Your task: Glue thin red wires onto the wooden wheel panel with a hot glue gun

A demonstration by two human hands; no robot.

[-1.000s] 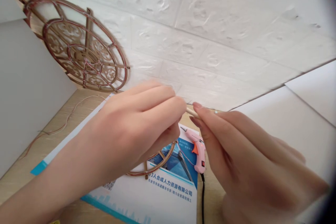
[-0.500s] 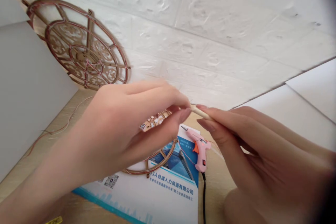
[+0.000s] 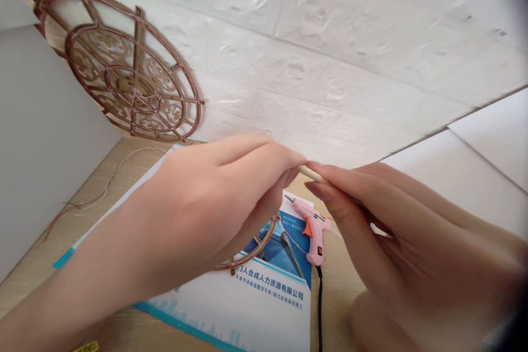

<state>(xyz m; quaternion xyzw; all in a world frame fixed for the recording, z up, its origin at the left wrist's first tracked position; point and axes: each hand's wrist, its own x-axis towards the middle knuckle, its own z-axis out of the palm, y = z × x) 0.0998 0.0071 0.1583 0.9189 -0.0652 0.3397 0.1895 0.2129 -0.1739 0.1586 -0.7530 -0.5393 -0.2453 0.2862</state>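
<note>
Pale stick (image 3: 312,174), pinched by left hand (image 3: 214,198), right hand (image 3: 391,220)

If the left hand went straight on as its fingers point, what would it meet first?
Likely the pale stick right at the left hand's fingertips, then the right hand's fingers pinching it; depth is unclear.

Stick (image 3: 312,174) smooth, matt; glue gun (image 3: 315,234) smooth plastic; wall (image 3: 350,60) rough, glossy; tabletop (image 3: 336,297) wood-grained

1. Rod (image 3: 312,174): plain cream.
2. Glue gun (image 3: 315,247): pink, orange trigger (image 3: 307,227).
3. Sheet (image 3: 231,313): white, blue panel, teal skyline pattern.
4. Round frame (image 3: 139,41) by the table's (image 3: 337,286) far left corner: brown, scrollwork pattern.
5. Wall (image 3: 247,66): white, brick pattern.
</note>
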